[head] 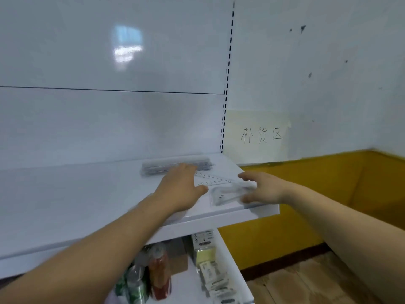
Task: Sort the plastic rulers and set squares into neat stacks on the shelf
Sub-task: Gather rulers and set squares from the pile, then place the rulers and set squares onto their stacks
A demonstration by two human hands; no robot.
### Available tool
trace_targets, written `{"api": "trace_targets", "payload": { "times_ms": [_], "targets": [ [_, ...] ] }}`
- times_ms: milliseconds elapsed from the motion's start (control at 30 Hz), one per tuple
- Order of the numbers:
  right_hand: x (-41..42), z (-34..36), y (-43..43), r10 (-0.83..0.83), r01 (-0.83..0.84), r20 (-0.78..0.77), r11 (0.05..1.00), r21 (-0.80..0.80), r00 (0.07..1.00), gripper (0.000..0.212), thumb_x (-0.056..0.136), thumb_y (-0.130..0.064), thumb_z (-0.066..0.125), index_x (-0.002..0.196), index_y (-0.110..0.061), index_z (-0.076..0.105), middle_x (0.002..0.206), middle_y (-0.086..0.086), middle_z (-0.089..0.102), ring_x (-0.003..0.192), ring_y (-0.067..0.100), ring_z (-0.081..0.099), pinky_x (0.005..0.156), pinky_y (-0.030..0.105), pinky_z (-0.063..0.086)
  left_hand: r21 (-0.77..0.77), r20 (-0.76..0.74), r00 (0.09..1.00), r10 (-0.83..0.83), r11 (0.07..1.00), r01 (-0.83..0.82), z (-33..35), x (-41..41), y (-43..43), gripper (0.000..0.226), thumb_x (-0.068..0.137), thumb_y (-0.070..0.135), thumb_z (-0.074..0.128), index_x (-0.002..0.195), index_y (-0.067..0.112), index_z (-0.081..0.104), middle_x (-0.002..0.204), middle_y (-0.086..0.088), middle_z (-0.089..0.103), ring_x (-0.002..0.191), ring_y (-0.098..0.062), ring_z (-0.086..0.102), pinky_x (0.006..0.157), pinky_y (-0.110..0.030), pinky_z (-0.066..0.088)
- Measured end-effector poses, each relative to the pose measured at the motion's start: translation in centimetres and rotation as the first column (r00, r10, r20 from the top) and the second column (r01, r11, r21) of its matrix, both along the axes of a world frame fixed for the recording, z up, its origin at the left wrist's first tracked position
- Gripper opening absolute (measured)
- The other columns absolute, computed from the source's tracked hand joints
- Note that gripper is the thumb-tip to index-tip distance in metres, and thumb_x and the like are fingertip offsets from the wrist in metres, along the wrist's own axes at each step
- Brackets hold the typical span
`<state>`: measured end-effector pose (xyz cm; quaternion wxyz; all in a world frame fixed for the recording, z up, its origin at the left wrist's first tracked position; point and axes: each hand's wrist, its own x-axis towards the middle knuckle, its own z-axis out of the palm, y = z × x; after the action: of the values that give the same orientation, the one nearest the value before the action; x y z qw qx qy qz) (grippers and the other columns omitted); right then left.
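We record the left hand (182, 186) palm down, fingers straight and close together. Its fingertips lie over the near edge of a stack of rulers (162, 168), which is set lengthwise along the back of the white shelf (87, 194). The right hand (262, 190) is spread, thumb and fingers apart on either side of a clear set square (225, 196). That piece lies flat near the shelf's right front corner. Motion blur prevents us from confirming whether the thumb touches it.

Between the two hands a second clear piece with printed scales (212, 180) lies flat, just behind the first and just in front of the stack's right end.

On the lower shelf (186, 286) we note bottles (158, 273) standing on the left and small packets (210, 270) on the right. A paper sign (258, 134) with handwritten characters is fixed to the wall to the right of the shelf.
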<state>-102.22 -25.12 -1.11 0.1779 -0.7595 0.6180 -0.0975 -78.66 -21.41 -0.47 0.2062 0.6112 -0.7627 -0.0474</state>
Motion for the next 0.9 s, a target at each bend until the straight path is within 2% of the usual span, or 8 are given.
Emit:
{"api": "trace_targets", "payload": {
  "times_ms": [133, 267, 367, 567, 700, 900],
  "targets": [
    [-1.8, -0.7, -0.1, -0.009, 0.008, 0.024, 1.0, 0.02, 1.0, 0.094, 0.074, -0.054, 0.07, 0.149, -0.024, 0.022, 0.153, -0.002, 0.029, 0.133, 0.021, 0.038, 0.103, 0.032, 0.034, 0.01, 0.007, 1.0, -0.025, 1.0, 0.025, -0.5, -3.9, -0.4, 0.067, 0.088, 0.046, 0.055, 0.144, 0.018, 0.031, 0.148, -0.003, 0.036, 0.134, -0.022, 0.034, 0.109, -0.037, 0.031],
    [-2.7, -2.1, 0.6, 0.004, -0.003, 0.034, 0.999, -0.036, 0.999, 0.08, 0.083, -0.055, 0.061, 0.146, -0.017, 0.029, 0.148, 0.002, 0.034, 0.129, 0.02, 0.037, 0.104, 0.032, 0.032, 0.103, -0.014, 0.999, 0.045, 0.994, -0.044, -1.5, -6.7, -0.8, 0.053, 0.087, 0.046, 0.055, 0.129, 0.017, 0.042, 0.128, -0.004, 0.052, 0.111, -0.024, 0.051, 0.093, -0.039, 0.044],
    [-3.0, -2.9, 0.6, 0.027, -0.022, 0.086, 0.998, -0.064, 0.996, 0.075, 0.083, -0.057, 0.059, 0.143, -0.019, 0.033, 0.143, 0.0, 0.036, 0.123, 0.016, 0.038, 0.102, 0.031, 0.033, 0.149, -0.03, 0.997, 0.07, 0.987, -0.065, -2.1, -7.3, -1.0, 0.049, 0.088, 0.048, 0.054, 0.124, 0.017, 0.046, 0.122, -0.004, 0.055, 0.103, -0.021, 0.053, 0.087, -0.037, 0.046],
    [-3.7, -1.6, -0.8, 0.075, -0.073, 0.047, 0.996, -0.044, 0.996, 0.091, 0.071, -0.065, 0.063, 0.146, -0.023, 0.031, 0.149, -0.002, 0.035, 0.129, 0.019, 0.04, 0.105, 0.035, 0.037, 0.132, -0.042, 0.997, 0.066, 0.989, -0.06, -2.1, -7.6, -0.5, 0.057, 0.084, 0.053, 0.058, 0.13, 0.02, 0.047, 0.13, -0.001, 0.051, 0.112, -0.019, 0.051, 0.092, -0.034, 0.044],
    [-2.0, 0.6, -1.9, 0.139, -0.139, -0.003, 0.986, -0.089, 0.99, 0.077, 0.084, -0.057, 0.058, 0.147, -0.023, 0.03, 0.153, -0.002, 0.029, 0.138, 0.02, 0.032, 0.109, 0.034, 0.028, 0.106, 0.007, 0.995, 0.098, 0.99, -0.098, -0.8, -4.9, 0.8, 0.06, 0.087, 0.053, 0.055, 0.137, 0.022, 0.04, 0.145, 0.003, 0.04, 0.129, -0.018, 0.041, 0.104, -0.035, 0.036],
    [6.9, 3.2, -1.9, 0.285, -0.298, -0.13, 0.949, -0.099, 0.95, 0.07, 0.09, -0.053, 0.052, 0.147, -0.019, 0.031, 0.153, 0.001, 0.032, 0.137, 0.021, 0.034, 0.11, 0.033, 0.028, 0.095, 0.094, 0.968, 0.233, 0.966, -0.242, 0.0, 4.1, 5.4, 0.064, 0.088, 0.052, 0.053, 0.143, 0.023, 0.035, 0.15, 0.004, 0.035, 0.135, -0.018, 0.035, 0.11, -0.035, 0.031]
  ]
}}
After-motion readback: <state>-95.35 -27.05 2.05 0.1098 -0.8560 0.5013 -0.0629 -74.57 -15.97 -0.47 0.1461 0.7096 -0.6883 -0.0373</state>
